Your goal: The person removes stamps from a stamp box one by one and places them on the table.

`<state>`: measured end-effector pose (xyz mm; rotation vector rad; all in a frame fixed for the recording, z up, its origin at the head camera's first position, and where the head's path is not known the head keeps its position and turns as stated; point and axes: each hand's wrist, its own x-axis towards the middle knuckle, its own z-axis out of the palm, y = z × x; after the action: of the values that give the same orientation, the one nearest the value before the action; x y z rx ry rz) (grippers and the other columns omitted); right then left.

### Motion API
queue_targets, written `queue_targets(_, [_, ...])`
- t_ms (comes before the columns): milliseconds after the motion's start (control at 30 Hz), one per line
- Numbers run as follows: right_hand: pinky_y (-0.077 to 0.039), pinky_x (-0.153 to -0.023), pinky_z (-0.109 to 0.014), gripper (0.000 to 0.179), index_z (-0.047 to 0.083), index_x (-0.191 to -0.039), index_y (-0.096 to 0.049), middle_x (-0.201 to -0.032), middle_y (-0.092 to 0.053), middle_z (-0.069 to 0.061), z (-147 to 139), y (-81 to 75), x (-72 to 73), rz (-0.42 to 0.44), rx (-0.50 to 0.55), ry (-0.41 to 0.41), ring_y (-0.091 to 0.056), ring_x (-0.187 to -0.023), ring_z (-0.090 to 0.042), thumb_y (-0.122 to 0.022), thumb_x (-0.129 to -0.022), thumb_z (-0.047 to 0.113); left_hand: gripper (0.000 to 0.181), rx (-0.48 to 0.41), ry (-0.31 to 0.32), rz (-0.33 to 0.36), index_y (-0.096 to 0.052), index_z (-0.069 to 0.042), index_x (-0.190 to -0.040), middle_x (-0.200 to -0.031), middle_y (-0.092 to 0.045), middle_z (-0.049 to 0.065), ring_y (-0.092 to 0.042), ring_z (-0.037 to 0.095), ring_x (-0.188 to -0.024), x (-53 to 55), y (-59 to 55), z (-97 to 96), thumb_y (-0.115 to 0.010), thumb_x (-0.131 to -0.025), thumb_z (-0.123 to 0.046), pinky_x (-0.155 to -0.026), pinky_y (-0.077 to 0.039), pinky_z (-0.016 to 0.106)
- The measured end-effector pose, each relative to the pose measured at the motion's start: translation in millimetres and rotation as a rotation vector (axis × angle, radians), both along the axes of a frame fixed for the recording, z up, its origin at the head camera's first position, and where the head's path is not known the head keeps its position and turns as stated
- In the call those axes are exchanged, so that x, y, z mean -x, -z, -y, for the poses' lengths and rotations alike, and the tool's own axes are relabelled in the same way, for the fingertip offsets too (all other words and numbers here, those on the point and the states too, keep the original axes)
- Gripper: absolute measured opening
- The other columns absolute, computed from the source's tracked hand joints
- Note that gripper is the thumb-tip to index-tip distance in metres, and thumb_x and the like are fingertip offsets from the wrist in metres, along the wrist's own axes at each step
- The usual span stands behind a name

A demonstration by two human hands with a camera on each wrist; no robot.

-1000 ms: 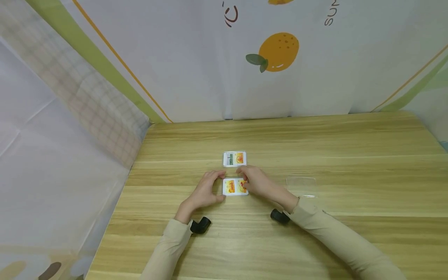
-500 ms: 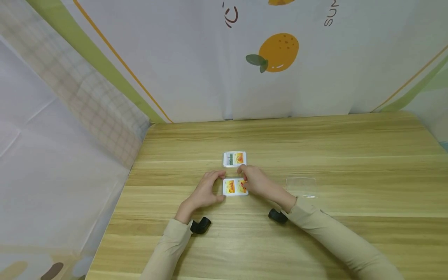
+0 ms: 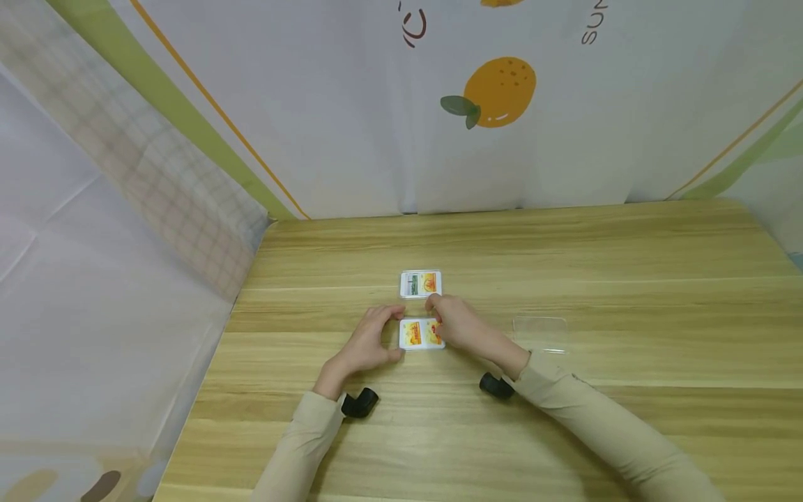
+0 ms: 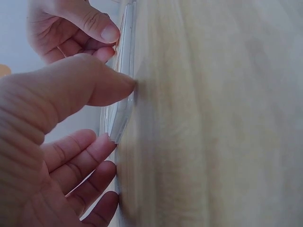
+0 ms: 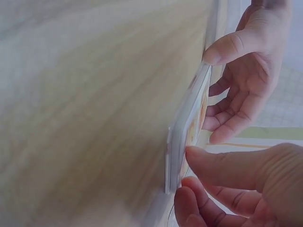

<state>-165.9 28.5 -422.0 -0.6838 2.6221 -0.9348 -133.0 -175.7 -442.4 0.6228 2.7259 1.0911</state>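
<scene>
A flat clear plastic case (image 3: 422, 335) with a stack of white cards, the top one printed in yellow and orange, lies on the table. My left hand (image 3: 368, 341) holds its left end, thumb at the near corner and fingers at the far corner. In the left wrist view the left thumb (image 4: 94, 82) meets the case's edge. My right hand (image 3: 463, 326) is at the right end. Its thumb (image 5: 222, 165) rests on the printed face and its curled fingers are by the end edge, as the right wrist view shows; whether a card is lifted cannot be told.
A second case of printed cards (image 3: 421, 284) lies just beyond the first. To the right rests a clear, transparent lid (image 3: 540, 335). Black wrist mounts (image 3: 360, 404) stick out by both wrists. A printed cloth (image 3: 351, 104) hangs behind the wooden table (image 3: 564, 265).
My right hand and forearm have shifted very slightly to the left, with the fingers at the case's right end throughout. My left hand and the cases stay put.
</scene>
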Motion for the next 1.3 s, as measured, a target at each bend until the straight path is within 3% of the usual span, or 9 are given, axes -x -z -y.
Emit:
queue_targets(500, [-0.045, -0.058, -0.026, 0.039, -0.005, -0.108, -0.057, -0.078, -0.054, -0.008, 3.0, -2.0, -2.0, -0.014, -0.018, 0.004, -0.050, -0.069, -0.019, -0.060, -0.071, -0.018, 0.072, 0.005, 0.002, -0.009, -0.045, 0.002, -0.133, -0.119, -0.056, 0.010, -0.040, 0.029, -0.120, 0.1, -2.2, -0.9, -0.077, -0.068, -0.002, -0.105, -0.031, 0.044])
queue_targets(733, [-0.049, -0.069, -0.030, 0.038, -0.003, -0.108, -0.055, -0.102, -0.061, -0.019, 4.6, -5.2, -4.6, -0.004, -0.040, 0.028, -0.053, -0.079, -0.021, -0.061, -0.073, -0.017, 0.072, 0.004, 0.003, -0.014, -0.046, 0.002, -0.132, -0.119, -0.056, 0.010, -0.041, 0.029, -0.120, -0.4, -2.5, -0.9, -0.077, -0.067, -0.002, -0.105, -0.031, 0.044])
queue_targets(1300, [-0.048, -0.060, -0.026, 0.034, -0.004, -0.104, -0.055, -0.094, -0.062, -0.017, 3.4, -5.9, -5.5, -0.020, -0.054, 0.022, -0.051, -0.070, -0.019, -0.063, -0.073, -0.017, 0.072, -0.004, 0.001, -0.029, -0.046, 0.003, -0.131, -0.118, -0.056, 0.010, -0.042, 0.029, -0.119, -1.1, -2.0, -1.4, -0.077, -0.066, -0.001, -0.104, -0.033, 0.045])
